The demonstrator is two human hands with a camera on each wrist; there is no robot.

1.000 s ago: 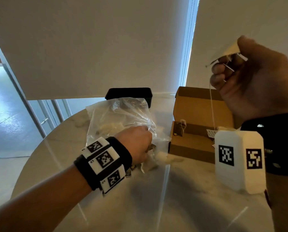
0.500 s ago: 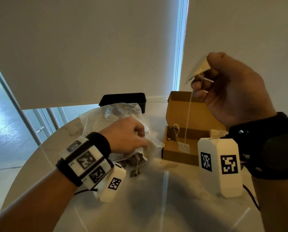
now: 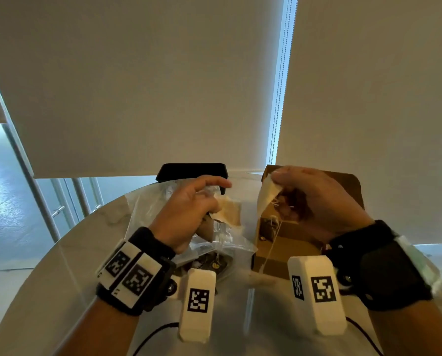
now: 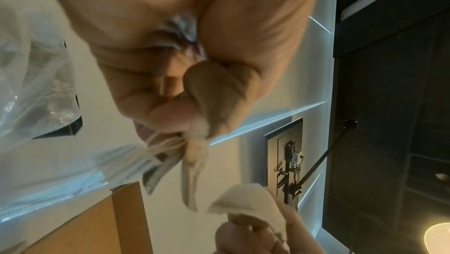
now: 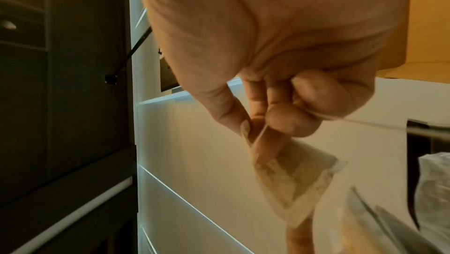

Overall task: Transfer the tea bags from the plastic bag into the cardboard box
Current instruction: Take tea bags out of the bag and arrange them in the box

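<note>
Both hands have come together and lower since the earlier frames: the right hand (image 3: 315, 201), raised high a second ago, now sits just above the box (image 3: 286, 242), and the left hand (image 3: 186, 211) has lifted off the bag (image 3: 148, 209) with something in its grip.

Right thumb and fingers (image 5: 277, 121) are closed in a pinch on the top corner of a tea bag (image 3: 266, 196), which hangs flat and pale below the fingertips; the other fingers are curled in. Its string (image 3: 273, 242) trails down in front of the box's open front, toward the desk (image 3: 91, 237).

Left fingers (image 4: 214, 92) are curled shut around a second tea bag (image 3: 230, 211), bunched with its strings and a bit of clear plastic; the index finger points out over it. This one is held just above the bag's mouth, beside the first, the two close but apart.

Under the left hand the clear bag lies crumpled on the desk with more tea bags dimly visible inside. Just right of it stands the cardboard box, lid tipped back. A black tray (image 3: 191, 170) stands behind the bag at the desk's far edge.
</note>
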